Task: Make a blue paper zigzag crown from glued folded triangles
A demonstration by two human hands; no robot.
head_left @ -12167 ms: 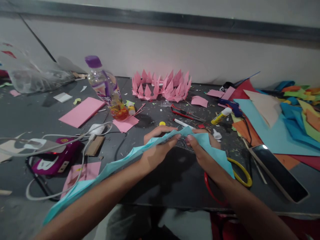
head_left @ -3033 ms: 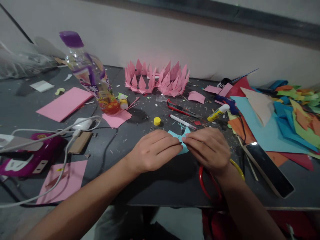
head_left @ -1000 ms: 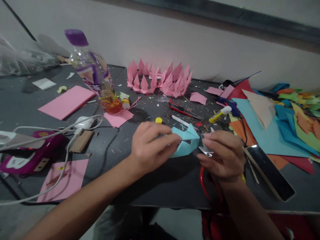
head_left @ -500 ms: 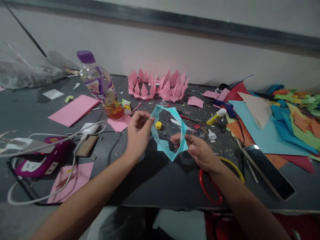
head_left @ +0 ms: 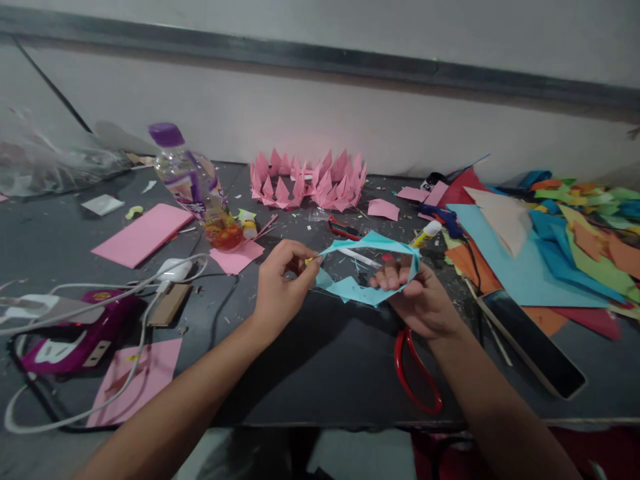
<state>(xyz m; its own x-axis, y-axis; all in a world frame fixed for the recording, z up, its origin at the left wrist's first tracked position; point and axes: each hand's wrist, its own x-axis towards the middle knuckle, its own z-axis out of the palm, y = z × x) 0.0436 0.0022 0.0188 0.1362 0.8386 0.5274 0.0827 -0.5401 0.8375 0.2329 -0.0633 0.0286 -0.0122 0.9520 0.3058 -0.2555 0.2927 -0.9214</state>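
A light blue folded paper ring [head_left: 350, 289] with pointed edges is held above the dark table, tilted nearly flat. My left hand [head_left: 287, 287] pinches its left end between thumb and fingers. At the right end my right hand [head_left: 423, 300] is closed round the paper, with its fingertips reaching inside the ring. Beyond it stand two pink paper rings [head_left: 310, 190] with upright points, side by side near the wall. Below my right hand lie scissors with a red handle [head_left: 420, 383], partly hidden by my wrist.
Left are a purple-capped bottle [head_left: 193, 190], pink paper [head_left: 143, 235], a magenta device [head_left: 83, 340] and white cables. Right are a phone [head_left: 533, 343], a glue stick [head_left: 426, 235], a blue glue gun [head_left: 447, 219] and coloured paper sheets [head_left: 500, 267]. A red-handled tool [head_left: 345, 229] lies behind the ring.
The blue paper ring has tipped from nearly upright to nearly flat and stretched sideways. My right hand has moved slightly right and closed further round its edge. The view has shifted a little.
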